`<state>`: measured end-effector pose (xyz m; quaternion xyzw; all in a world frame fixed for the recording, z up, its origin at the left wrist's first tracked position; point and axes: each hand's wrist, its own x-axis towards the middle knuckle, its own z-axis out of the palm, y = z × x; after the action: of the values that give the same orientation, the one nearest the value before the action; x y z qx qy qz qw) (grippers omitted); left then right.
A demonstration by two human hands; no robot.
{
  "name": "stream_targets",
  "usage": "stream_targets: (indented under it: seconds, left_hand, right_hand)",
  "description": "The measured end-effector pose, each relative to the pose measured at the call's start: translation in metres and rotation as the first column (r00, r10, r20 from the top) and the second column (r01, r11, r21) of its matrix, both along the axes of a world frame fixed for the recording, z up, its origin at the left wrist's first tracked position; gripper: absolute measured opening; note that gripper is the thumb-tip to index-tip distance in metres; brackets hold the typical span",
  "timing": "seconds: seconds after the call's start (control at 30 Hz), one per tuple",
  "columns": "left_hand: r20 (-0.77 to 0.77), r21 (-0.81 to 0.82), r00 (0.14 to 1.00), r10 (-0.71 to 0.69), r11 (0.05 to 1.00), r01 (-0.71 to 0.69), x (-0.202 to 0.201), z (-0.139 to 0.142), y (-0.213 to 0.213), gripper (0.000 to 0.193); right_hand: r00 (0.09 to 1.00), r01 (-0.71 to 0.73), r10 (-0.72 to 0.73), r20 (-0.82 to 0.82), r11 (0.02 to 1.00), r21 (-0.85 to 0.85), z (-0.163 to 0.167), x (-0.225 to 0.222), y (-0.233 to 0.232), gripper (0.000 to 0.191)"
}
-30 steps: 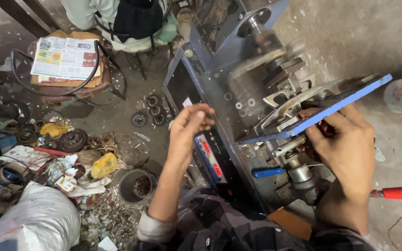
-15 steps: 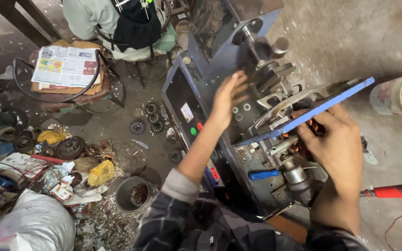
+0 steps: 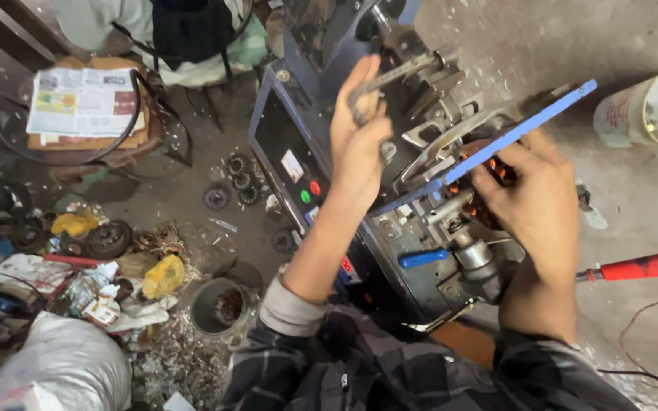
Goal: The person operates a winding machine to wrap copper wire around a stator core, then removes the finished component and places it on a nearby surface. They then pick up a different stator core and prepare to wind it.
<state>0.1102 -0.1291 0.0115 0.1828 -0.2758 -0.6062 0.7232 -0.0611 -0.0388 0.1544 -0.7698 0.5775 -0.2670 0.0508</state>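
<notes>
The left hand [image 3: 358, 141] is gripping the metal lever [image 3: 396, 74]; the right hand [image 3: 538, 202] is closing on the copper coil [image 3: 489, 173]. At seven o'clock, a small bucket [image 3: 206, 310] is holding scrap.

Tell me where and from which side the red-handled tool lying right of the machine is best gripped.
Grip the red-handled tool around its red handle, coming from above on the right, probably. The handle lies nearly flat on the floor, pointing right and clear of clutter, while its metal end runs left behind the right hand toward the machine, leaving no room there.
</notes>
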Motion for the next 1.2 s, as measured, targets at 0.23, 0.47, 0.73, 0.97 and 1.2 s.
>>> stream_targets:
  seconds: [0.23,0.47,0.73,0.97,1.2]
  left_hand:
    - [0.334,-0.003,0.897,0.289,0.952,-0.305,0.014,0.028,0.051,0.075]
    - [0.724,-0.074,0.689,0.044,0.997,0.015,-0.028,-0.013,0.17,0.035]
    - [0.668,-0.061,0.728,0.152,0.987,-0.15,-0.13,-0.02,0.126,0.057]
    - [0.15,0.267,0.978,-0.147,0.958,0.103,-0.128,-0.033,0.13,0.083]
    - [0.16,0.063,0.986,-0.039,0.998,0.029,-0.114,-0.004,0.14,0.064]
  right_hand:
    - [0.999,-0.033,0.033,0.024,0.999,-0.009,0.003,0.001,0.0,0.03]
    - [0.999,-0.02,0.019,0.037,1.0,0.022,0.0,-0.003,0.003,0.034]
    - [0.999,-0.042,0.041,-0.011,0.998,-0.038,0.007,0.002,0.01,0.029]
    - [0.998,-0.057,0.058,0.023,0.998,-0.035,0.004,-0.007,0.016,0.032]
    - [0.994,-0.105,0.102,-0.031,0.985,-0.139,-0.007,-0.024,0.027,0.025]
